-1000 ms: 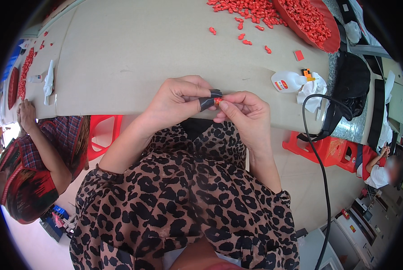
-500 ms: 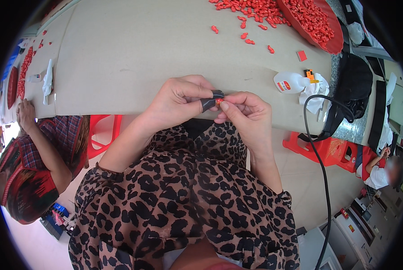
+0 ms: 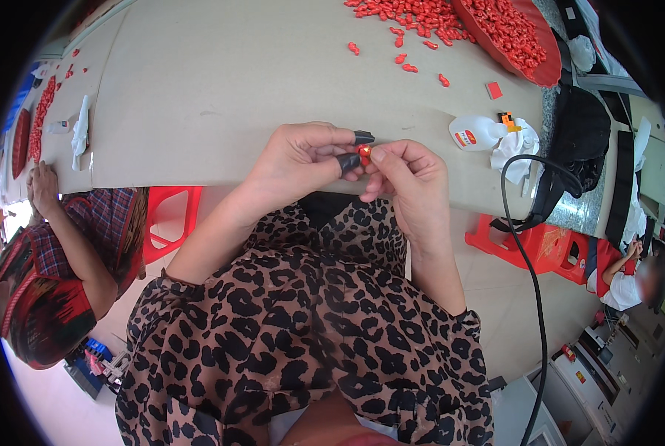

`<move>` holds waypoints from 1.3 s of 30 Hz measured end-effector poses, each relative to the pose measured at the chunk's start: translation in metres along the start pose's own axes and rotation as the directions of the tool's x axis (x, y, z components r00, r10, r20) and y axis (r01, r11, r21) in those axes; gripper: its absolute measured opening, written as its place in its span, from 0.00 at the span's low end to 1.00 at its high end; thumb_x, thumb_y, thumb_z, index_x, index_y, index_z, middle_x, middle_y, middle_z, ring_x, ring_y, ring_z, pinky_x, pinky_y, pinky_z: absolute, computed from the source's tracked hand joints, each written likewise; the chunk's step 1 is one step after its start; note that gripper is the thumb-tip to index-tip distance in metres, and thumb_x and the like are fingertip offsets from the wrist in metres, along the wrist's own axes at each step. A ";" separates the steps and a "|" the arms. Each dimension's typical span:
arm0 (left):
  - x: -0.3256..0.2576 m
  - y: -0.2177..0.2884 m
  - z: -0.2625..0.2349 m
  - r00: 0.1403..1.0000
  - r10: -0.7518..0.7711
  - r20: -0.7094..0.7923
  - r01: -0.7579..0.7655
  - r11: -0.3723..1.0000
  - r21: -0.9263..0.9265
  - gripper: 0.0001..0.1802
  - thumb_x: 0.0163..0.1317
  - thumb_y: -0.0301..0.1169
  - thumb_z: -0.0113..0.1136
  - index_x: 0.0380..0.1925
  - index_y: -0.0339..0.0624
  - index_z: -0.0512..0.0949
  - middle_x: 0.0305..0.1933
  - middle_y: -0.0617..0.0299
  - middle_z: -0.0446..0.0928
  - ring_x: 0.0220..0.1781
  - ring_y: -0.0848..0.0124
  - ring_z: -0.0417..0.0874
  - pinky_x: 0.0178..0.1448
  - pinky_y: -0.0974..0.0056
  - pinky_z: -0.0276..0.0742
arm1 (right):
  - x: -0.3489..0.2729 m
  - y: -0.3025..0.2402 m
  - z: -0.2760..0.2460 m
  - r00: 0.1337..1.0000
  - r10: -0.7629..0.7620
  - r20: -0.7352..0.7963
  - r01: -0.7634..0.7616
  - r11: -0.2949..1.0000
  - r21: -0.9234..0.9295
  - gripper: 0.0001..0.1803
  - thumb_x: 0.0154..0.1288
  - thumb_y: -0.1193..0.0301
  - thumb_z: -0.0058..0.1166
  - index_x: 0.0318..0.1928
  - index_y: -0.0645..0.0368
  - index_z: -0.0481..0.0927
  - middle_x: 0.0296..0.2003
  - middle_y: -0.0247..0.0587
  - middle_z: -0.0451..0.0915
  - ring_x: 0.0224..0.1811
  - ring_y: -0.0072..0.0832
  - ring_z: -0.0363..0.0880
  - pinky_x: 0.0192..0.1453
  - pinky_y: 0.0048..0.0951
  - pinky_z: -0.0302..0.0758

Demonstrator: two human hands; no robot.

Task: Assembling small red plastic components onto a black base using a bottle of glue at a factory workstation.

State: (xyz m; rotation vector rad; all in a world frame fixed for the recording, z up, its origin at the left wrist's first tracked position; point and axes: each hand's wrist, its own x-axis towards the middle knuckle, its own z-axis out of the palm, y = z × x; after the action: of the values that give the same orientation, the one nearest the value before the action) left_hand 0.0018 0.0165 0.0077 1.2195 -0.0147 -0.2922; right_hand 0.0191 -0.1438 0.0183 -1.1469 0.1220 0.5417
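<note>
A small glossy red gourd-shaped piece with a gold spot (image 3: 364, 152) is pinched between the thumb and fingers of my right hand (image 3: 414, 175), above the table's near edge. Just left of it is my left hand (image 3: 299, 157), with black coverings on its thumb and index fingertips. Those two fingertips stand apart around the piece, while the other fingers curl behind it, partly hidden. Several similar red pieces (image 3: 410, 68) lie scattered at the far right of the table, beside a heap (image 3: 421, 16) and a red tray (image 3: 546, 76) full of them.
A white squeeze bottle (image 3: 475, 134) stands at the right near crumpled white tissue (image 3: 517, 152), an orange-and-black tool (image 3: 506, 120) and a red square (image 3: 494, 90). A black cable (image 3: 538, 297) hangs past a black bag (image 3: 581, 137). At left sits another person (image 3: 79, 260).
My left thumb and index finger have parted from the red piece, showing more of it. My right hand still pinches it. The view has shifted slightly.
</note>
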 end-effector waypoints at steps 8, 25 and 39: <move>0.002 0.002 0.008 0.998 -0.004 -0.061 0.014 0.987 0.158 0.13 0.50 0.13 0.45 0.36 0.28 0.73 0.32 0.57 0.73 0.31 0.74 0.78 0.37 0.75 0.75 | -0.001 -0.007 -0.002 0.998 0.060 -0.020 -0.060 0.998 -0.001 0.07 0.55 0.75 0.49 0.30 0.69 0.72 0.22 0.43 0.76 0.19 0.20 0.74 0.22 0.18 0.75; 0.001 0.003 -0.001 1.000 0.002 -0.002 -0.001 0.994 0.110 0.14 0.48 0.11 0.44 0.35 0.30 0.74 0.34 0.54 0.72 0.30 0.71 0.78 0.35 0.74 0.75 | 0.005 -0.014 -0.003 0.977 0.206 0.050 -0.205 0.978 -0.030 0.06 0.53 0.76 0.51 0.28 0.69 0.73 0.23 0.45 0.77 0.21 0.22 0.76 0.23 0.19 0.76; -0.002 0.005 0.000 1.000 0.016 0.001 -0.016 0.982 0.190 0.12 0.46 0.11 0.42 0.29 0.26 0.74 0.31 0.57 0.71 0.30 0.73 0.77 0.37 0.74 0.76 | 0.005 -0.013 -0.001 0.975 0.218 0.036 -0.216 0.975 -0.061 0.06 0.53 0.77 0.51 0.28 0.70 0.73 0.23 0.46 0.76 0.21 0.23 0.76 0.24 0.19 0.77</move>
State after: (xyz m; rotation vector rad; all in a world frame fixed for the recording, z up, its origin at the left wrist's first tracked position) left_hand 0.0012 0.0183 0.0130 1.4083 -0.0525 -0.2811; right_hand 0.0295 -0.1473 0.0271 -1.1841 0.1973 0.7675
